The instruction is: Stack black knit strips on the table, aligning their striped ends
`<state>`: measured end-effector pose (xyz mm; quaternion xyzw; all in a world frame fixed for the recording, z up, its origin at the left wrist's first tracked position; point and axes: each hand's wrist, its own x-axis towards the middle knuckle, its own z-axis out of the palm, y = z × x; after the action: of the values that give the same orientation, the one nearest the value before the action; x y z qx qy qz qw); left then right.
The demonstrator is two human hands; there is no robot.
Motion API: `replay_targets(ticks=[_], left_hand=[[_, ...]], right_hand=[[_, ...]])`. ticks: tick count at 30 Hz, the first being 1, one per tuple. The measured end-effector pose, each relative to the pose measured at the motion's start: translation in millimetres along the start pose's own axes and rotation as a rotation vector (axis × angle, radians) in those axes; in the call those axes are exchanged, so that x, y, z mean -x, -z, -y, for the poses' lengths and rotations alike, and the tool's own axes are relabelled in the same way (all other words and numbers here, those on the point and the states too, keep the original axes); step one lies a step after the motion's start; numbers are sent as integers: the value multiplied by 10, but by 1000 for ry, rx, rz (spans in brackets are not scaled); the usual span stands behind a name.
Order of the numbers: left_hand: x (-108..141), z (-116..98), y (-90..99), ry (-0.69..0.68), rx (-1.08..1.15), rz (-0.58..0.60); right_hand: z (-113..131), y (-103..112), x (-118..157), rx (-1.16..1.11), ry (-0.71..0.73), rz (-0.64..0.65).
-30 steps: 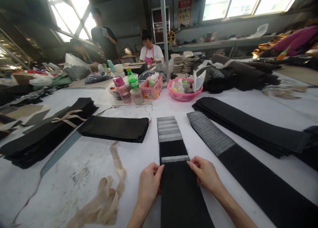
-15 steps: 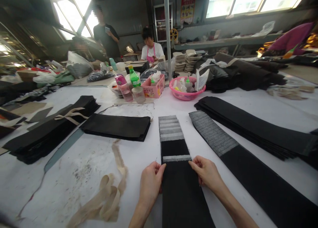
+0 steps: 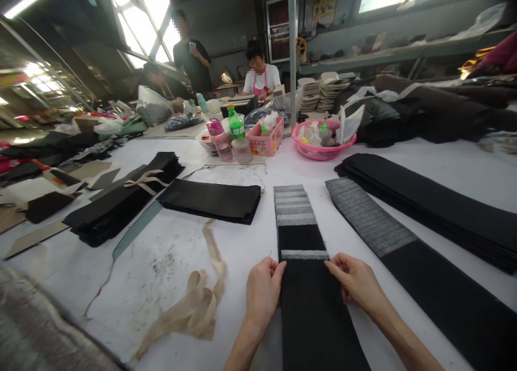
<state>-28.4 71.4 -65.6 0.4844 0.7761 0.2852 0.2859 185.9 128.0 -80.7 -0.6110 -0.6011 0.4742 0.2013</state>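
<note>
A black leather-like panel (image 3: 317, 312) lies lengthwise in front of me, over further pieces whose grey edges (image 3: 291, 198) show as staggered stripes beyond it. My left hand (image 3: 264, 285) pinches its left edge near the far end, thumb on top. At the opposite edge, my right hand (image 3: 355, 279) grips the same panel between thumb and fingers. Just past both hands runs a single grey stripe (image 3: 305, 254), then a black band. To the right lies a fanned row of black pieces (image 3: 436, 274) with a grey, finely lined far end (image 3: 369, 217).
Stacks of black panels lie at the right (image 3: 424, 204), centre left (image 3: 210, 198) and left (image 3: 121, 204), the last tied with a strip. A loose beige ribbon (image 3: 197, 306) curls on the white table. Behind stand a pink basin (image 3: 323, 150), a pink box (image 3: 266, 139), bottles and several people.
The view has swung left, so everything sits further right in the picture. Both hands keep their pinch on the panel's edges, at nearly the same place on it.
</note>
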Motion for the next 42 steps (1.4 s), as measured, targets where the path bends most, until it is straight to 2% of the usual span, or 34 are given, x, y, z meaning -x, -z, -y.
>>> replay_targets(ticks=[22,42], left_hand=[[-27,-5,-5,-6,-30,45],[-21,-12,5,-35,-55,36]], right_hand=[[55,6,23,-161,-78,-58],[47,63,68,-359,-122,6]])
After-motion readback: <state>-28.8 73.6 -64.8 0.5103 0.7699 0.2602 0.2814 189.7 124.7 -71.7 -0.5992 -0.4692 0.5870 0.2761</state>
